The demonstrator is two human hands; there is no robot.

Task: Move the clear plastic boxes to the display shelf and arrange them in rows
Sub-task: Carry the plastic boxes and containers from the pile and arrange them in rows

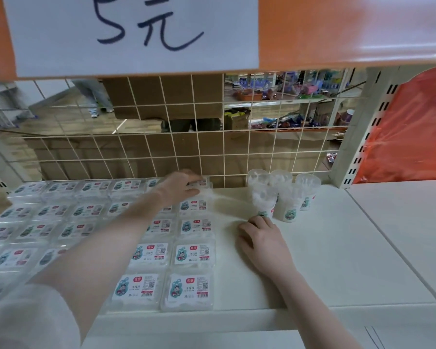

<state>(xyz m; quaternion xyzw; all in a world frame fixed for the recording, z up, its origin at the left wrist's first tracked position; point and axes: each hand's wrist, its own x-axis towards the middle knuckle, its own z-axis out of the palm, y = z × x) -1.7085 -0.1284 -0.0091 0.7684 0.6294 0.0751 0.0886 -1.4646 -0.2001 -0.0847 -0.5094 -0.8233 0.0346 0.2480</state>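
Several clear plastic boxes with white labels lie flat in rows on the white display shelf [337, 248], covering its left half. My left hand [180, 186] reaches to the far end of the rightmost column and grips the rearmost box [204, 184] against the wire grid. The box in front of it [193, 205] lies flat, and the nearest one [188, 289] sits at the shelf's front edge. My right hand [261, 239] rests on the bare shelf, fingers curled under, right of the rows and just in front of the cups.
Several clear cups of cotton swabs [285, 195] stand at the back right. A white wire grid [186, 137] closes the shelf's rear. An orange price board with a paper sign [136, 34] hangs overhead. A perforated upright [363, 137] stands at right.
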